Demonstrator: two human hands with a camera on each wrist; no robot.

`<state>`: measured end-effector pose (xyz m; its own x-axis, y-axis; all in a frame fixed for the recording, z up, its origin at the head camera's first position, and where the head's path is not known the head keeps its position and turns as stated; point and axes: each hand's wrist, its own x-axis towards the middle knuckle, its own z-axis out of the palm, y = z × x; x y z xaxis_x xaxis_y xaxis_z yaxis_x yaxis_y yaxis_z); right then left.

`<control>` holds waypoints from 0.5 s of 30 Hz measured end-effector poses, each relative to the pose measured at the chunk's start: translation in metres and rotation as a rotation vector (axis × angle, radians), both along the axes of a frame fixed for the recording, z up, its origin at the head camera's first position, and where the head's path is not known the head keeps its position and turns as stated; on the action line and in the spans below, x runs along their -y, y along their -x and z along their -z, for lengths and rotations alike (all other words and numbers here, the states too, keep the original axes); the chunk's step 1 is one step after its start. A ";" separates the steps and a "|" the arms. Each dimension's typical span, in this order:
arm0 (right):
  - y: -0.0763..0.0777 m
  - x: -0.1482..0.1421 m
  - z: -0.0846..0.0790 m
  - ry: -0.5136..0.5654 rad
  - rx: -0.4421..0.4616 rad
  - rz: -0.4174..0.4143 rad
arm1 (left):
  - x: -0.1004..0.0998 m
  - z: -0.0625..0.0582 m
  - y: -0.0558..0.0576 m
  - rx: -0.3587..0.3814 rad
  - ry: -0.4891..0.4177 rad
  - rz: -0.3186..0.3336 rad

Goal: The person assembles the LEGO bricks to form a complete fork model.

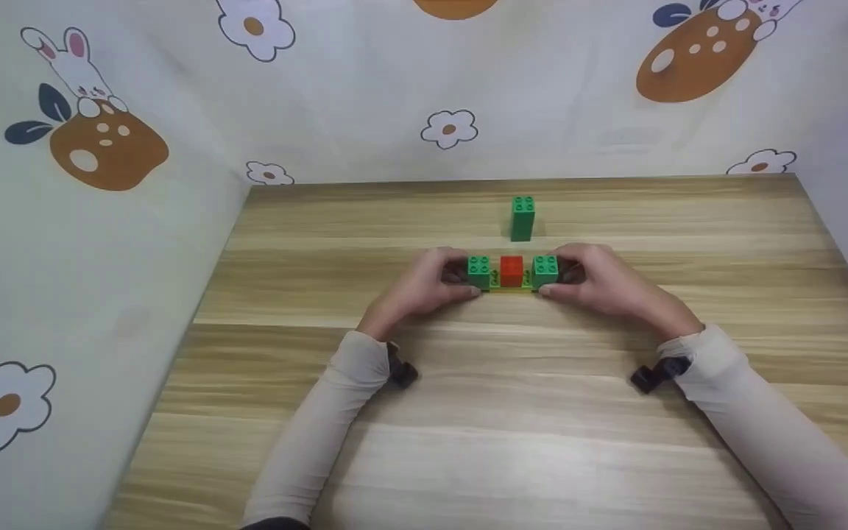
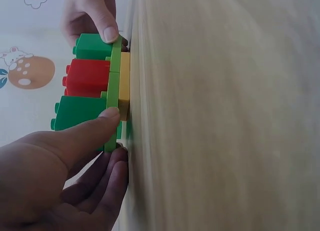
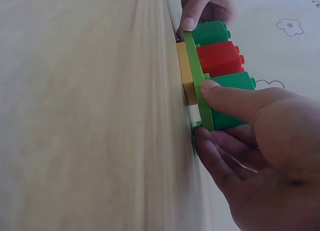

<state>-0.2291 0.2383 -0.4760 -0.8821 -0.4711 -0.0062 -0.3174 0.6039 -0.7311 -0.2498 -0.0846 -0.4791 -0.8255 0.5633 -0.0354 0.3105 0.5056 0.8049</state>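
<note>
A toy-brick assembly (image 1: 511, 271) sits between my two hands at the middle of the table. It has a light green plate layer (image 2: 114, 83) with a red brick (image 1: 511, 271) in the centre and a green brick on each side. Beneath the plate lies a yellow piece (image 3: 186, 73). My left hand (image 1: 435, 280) pinches the left end, thumb on the plate's near edge and fingers behind and under it. At the right end, my right hand (image 1: 597, 280) grips in the same way. Behind the assembly stands a tall green block (image 1: 523, 218), touched by neither hand.
The wood-grain table (image 1: 512, 442) reaches back to a patterned cloth wall (image 1: 365, 88) with flowers and rabbits. Similar cloth hangs along the left side. A dark wrist camera (image 1: 402, 368) is strapped at the left cuff and another camera (image 1: 659, 374) at the right.
</note>
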 end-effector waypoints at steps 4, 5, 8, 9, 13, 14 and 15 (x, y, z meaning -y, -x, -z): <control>0.000 -0.002 0.001 0.002 -0.008 -0.013 | 0.000 0.001 0.003 0.003 0.015 0.014; 0.000 -0.002 0.001 0.006 -0.008 -0.017 | 0.001 0.000 0.003 0.007 0.017 0.023; 0.000 -0.003 0.001 0.011 -0.012 -0.025 | 0.004 -0.004 0.006 0.028 0.026 0.069; 0.000 -0.003 0.001 0.011 -0.012 -0.027 | 0.006 -0.006 0.007 0.039 0.027 0.082; 0.000 -0.003 0.000 0.004 -0.022 -0.029 | 0.013 -0.010 0.011 0.042 0.031 0.085; 0.000 -0.003 0.000 0.004 -0.024 -0.029 | 0.014 -0.011 0.013 0.037 0.025 0.070; 0.000 -0.003 0.000 0.003 -0.024 -0.030 | 0.015 -0.011 0.014 0.029 0.018 0.052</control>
